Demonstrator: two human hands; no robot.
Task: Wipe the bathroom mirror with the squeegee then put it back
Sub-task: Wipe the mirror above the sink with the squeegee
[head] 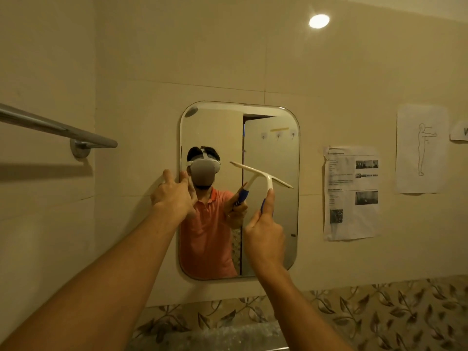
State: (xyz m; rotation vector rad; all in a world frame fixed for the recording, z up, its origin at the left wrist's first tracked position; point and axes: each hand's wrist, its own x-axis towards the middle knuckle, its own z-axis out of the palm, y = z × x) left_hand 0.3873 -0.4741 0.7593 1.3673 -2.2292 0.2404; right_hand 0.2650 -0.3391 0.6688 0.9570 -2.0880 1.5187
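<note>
Against the bathroom wall, mid-height on the mirror (278,148), the squeegee (260,174) lies tilted across the glass with its left end high and right end low. Its blade seems to touch, since it meets its own reflection. Its blue handle is in the right hand (264,234), fingers wrapped round it and index finger laid up the white neck. At the mirror's left edge the left hand (172,193) is spread, fingers nearly straight, holding nothing. Whether it presses glass or tile I cannot tell.

Risks, as I judge them:
- With the blade this slanted, one end may lift on the pull and leave a streak.
- A stroke started from here would skip the upper glass.
- Bare fingertips at the rim could smudge what gets wiped.
- A sweep leftward could run the blade into that hand.
- Hard pressure on one side might shift the mirror on its mount.

Count:
- one mirror
- one squeegee
- two hands
- one towel bar (58,127) at left
- three paper sheets (352,193) at right, the last cut by the frame
- one round light (319,21) above
</note>
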